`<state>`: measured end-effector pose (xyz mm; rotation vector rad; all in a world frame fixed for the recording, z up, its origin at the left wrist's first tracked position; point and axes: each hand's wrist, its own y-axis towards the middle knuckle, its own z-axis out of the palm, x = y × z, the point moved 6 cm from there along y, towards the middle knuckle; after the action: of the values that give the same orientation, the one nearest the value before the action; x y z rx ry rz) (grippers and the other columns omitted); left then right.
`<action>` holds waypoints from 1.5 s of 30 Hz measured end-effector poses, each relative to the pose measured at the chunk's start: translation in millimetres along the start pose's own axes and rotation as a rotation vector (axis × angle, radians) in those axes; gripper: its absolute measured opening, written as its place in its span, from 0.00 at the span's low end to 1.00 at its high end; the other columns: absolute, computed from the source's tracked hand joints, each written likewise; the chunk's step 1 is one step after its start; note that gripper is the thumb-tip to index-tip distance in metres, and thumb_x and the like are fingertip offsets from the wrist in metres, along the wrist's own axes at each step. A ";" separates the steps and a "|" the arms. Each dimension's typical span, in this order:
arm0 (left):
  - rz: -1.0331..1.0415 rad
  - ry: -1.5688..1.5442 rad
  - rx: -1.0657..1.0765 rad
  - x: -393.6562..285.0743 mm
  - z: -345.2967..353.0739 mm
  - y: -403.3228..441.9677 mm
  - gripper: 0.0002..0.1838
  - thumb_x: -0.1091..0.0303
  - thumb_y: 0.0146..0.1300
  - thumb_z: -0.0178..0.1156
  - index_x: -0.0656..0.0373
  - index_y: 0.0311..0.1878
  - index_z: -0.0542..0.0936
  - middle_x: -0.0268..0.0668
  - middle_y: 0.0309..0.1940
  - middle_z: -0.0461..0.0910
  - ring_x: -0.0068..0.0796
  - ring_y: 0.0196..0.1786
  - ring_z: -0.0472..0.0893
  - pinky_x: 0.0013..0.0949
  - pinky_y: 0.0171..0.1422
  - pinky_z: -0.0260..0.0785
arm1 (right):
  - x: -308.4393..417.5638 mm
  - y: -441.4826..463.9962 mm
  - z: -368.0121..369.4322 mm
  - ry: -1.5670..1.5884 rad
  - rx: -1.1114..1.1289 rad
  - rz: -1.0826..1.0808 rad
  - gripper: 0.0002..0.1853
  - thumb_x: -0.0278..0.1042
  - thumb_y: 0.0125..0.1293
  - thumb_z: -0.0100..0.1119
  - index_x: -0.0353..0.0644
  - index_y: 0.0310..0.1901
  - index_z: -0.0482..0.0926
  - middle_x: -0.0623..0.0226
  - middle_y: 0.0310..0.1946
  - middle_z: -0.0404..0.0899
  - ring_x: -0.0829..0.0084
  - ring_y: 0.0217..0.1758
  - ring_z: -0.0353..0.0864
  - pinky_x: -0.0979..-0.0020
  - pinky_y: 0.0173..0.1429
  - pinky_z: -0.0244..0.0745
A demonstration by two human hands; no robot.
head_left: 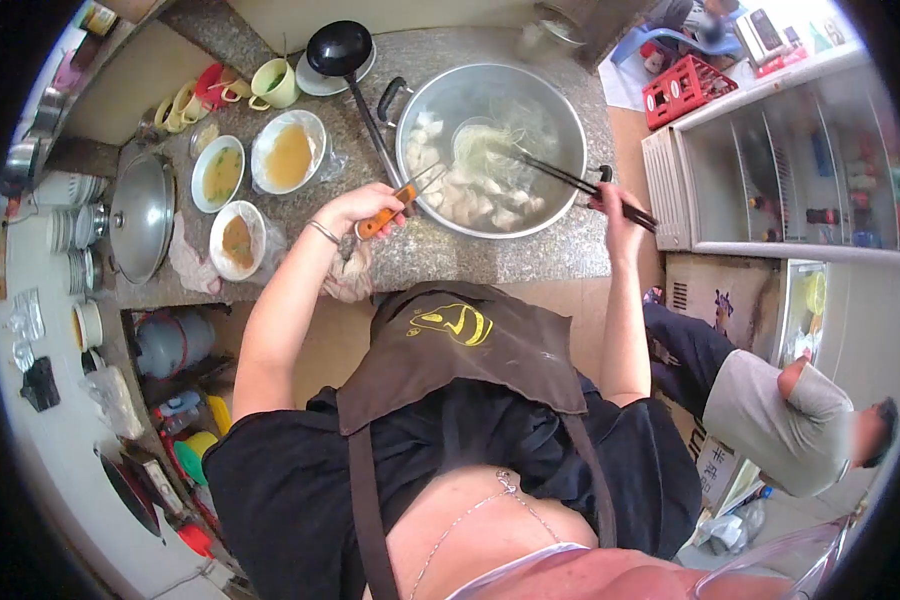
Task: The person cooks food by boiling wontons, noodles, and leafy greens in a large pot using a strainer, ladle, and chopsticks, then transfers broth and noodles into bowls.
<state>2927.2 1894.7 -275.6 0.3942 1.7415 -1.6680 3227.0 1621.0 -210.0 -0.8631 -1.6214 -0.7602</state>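
Noodles (482, 150), pale and gathered in a clump, lie near the middle of a wide metal pot (535, 88), with whitish pieces (470, 208) beside them along its near and left sides. The dark tips of a pair of long chopsticks (560, 175) reach in from the right and meet the clump. The person's right hand (625, 222) is closed round their thick ends, just beside the pot's right handle; I cannot tell whether the two touch. The left hand (368, 208) grips an orange-handled tool (380, 222), its thin metal rods extending over the pot's left rim.

The pot stands on a speckled counter (560, 258). Along its left side runs the handle of a black ladle (338, 48), whose bowl overlaps a white plate (366, 85). Further left I see three white bowls: one of amber liquid (288, 155), one of broth with green bits (222, 175), and one with brown contents (237, 243). A crumpled cloth (348, 275) lies at the counter's near edge, below the left hand; a large domed lid (140, 220) is at far left. To the right stand a glass-fronted cabinet (800, 180), a red crate (690, 92) and another person in a grey shirt (780, 420).
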 end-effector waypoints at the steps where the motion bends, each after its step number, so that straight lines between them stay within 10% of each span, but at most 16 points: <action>1: 0.005 -0.200 0.054 3.4 -1.9 -5.9 0.10 0.67 0.62 0.52 0.64 0.41 0.74 0.37 0.29 0.77 0.21 0.19 0.75 0.25 0.19 0.69 | 7.7 5.6 -6.6 0.036 -0.029 -0.055 0.10 0.30 0.64 0.56 0.31 0.38 0.80 0.64 0.31 0.81 0.76 0.32 0.80 0.77 0.40 0.74; 8: 0.103 -0.461 0.024 10.5 8.8 -2.7 0.10 0.67 0.63 0.53 0.65 0.40 0.74 0.37 0.29 0.77 0.23 0.21 0.75 0.25 0.20 0.70 | -29.4 33.6 17.8 -0.522 0.070 -0.402 0.07 0.29 0.61 0.58 0.35 0.38 0.81 0.63 0.27 0.80 0.74 0.30 0.79 0.73 0.37 0.72; 10: 0.047 0.048 -0.145 0.5 17.1 -1.5 0.09 0.70 0.61 0.51 0.67 0.39 0.74 0.39 0.26 0.76 0.27 0.21 0.76 0.30 0.20 0.71 | -44.2 24.4 32.4 -0.583 0.173 -0.244 0.10 0.32 0.58 0.60 0.33 0.37 0.80 0.54 0.29 0.80 0.61 0.33 0.81 0.70 0.40 0.74; 14: 0.127 1.018 -0.369 -46.5 44.9 -12.7 0.11 0.75 0.50 0.52 0.72 0.36 0.76 0.52 0.27 0.80 0.40 0.28 0.82 0.39 0.30 0.75 | -107.2 9.2 28.7 0.120 0.161 0.269 0.15 0.36 0.64 0.56 0.29 0.43 0.78 0.57 0.35 0.80 0.70 0.36 0.81 0.72 0.45 0.78; 18: 0.111 1.112 -0.277 -59.6 57.9 -8.3 0.12 0.78 0.48 0.52 0.76 0.36 0.76 0.54 0.27 0.80 0.40 0.26 0.83 0.38 0.32 0.76 | -86.7 2.5 10.8 0.308 0.013 0.249 0.15 0.34 0.66 0.54 0.28 0.46 0.75 0.58 0.38 0.79 0.68 0.37 0.81 0.72 0.48 0.79; 28: 0.008 -0.312 0.162 -8.7 7.0 -4.5 0.13 0.68 0.62 0.53 0.64 0.48 0.73 0.33 0.28 0.76 0.18 0.17 0.73 0.21 0.18 0.66 | 1.9 21.9 -36.6 -0.008 -0.010 -0.039 0.11 0.32 0.65 0.55 0.31 0.40 0.80 0.63 0.32 0.81 0.76 0.32 0.80 0.77 0.40 0.74; 32: 0.018 -0.669 0.183 -1.1 20.4 -5.5 0.09 0.67 0.62 0.53 0.65 0.36 0.74 0.35 0.27 0.76 0.21 0.19 0.74 0.24 0.20 0.68 | -7.4 22.0 -43.7 -0.219 -0.098 -0.171 0.07 0.27 0.63 0.57 0.33 0.36 0.81 0.66 0.28 0.80 0.79 0.31 0.77 0.78 0.35 0.71; 38: 0.043 0.543 -0.168 -32.5 37.8 -14.4 0.11 0.73 0.58 0.47 0.63 0.44 0.71 0.40 0.23 0.76 0.28 0.22 0.79 0.33 0.19 0.71 | -62.5 -11.4 10.7 -0.007 0.191 0.205 0.13 0.35 0.65 0.55 0.30 0.37 0.79 0.59 0.30 0.80 0.74 0.33 0.81 0.74 0.40 0.77; 45: 0.136 0.984 -0.195 -49.5 47.2 -18.4 0.11 0.75 0.54 0.47 0.73 0.37 0.71 0.48 0.20 0.78 0.36 0.23 0.82 0.40 0.25 0.74 | -1.0 3.5 -2.8 -0.261 0.129 -0.144 0.09 0.31 0.63 0.56 0.34 0.37 0.81 0.62 0.32 0.81 0.74 0.34 0.80 0.73 0.41 0.74</action>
<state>2963.4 1858.5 -226.7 1.3698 2.4424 -1.2407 3231.5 1620.4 -210.3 -0.7829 -1.9585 -0.6536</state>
